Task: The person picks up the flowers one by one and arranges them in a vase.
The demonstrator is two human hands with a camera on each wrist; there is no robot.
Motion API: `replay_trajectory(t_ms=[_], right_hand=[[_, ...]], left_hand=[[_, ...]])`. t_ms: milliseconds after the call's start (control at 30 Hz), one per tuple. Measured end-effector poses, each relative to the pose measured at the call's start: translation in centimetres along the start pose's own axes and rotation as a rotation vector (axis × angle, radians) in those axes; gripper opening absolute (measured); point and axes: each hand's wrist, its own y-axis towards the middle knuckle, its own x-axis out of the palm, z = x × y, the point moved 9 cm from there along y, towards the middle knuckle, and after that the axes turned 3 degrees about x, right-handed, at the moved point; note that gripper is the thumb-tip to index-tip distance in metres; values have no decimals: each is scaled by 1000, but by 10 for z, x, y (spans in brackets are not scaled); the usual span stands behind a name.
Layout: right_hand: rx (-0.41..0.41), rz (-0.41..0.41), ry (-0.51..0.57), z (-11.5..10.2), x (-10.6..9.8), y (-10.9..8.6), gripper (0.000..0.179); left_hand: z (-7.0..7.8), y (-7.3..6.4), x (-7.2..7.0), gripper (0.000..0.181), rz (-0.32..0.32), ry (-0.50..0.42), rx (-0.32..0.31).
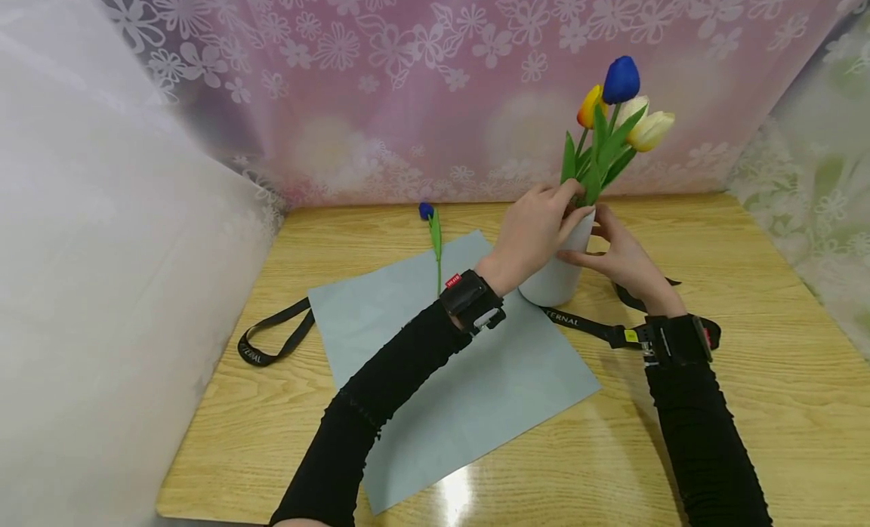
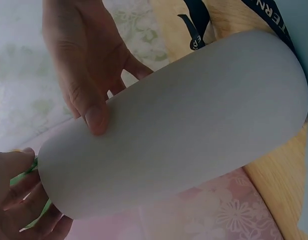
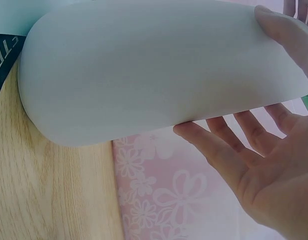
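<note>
A white vase (image 1: 553, 279) stands at the right side of the grey-blue sheet, holding several artificial tulips: a blue one (image 1: 621, 80), a yellow-orange one (image 1: 590, 108) and cream ones (image 1: 650, 130). At the vase mouth my left hand (image 1: 537, 229) has its fingers around the stems and green leaves; part of that grip is hidden. My right hand (image 1: 621, 255) holds the vase's upper side, thumb on the near wall and fingers behind. In the right wrist view, fingertips (image 3: 186, 127) touch the vase wall (image 3: 134, 70). A single blue tulip (image 1: 435, 236) lies apart, its stem reaching onto the sheet.
The grey-blue sheet (image 1: 476, 391) lies slantwise on the wooden table (image 1: 768, 406). A black lettered strap loops out at its left (image 1: 272, 353), and more black strap (image 1: 584, 325) runs past the vase base toward the right wrist. A flowered pink backdrop (image 1: 421, 134) rises behind.
</note>
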Motion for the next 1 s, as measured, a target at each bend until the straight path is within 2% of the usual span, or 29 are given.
replay_trajectory(t_ms=[300,600,833,1000], right_hand=[[4,4,-7,1,1,1,101],[21,-1,-6,3,2,1,100],[35,9,-14,6,1,3,100],[47,12,-15,7,0,2,99]], left_hand=[[-5,-7,-8,31,117,-20,-28],[-16,-12,-11,30,114,-38,-82],[-26,-16,-26,24,202,-53,-82],[-35,-20,-37,25,233,-105,-94]])
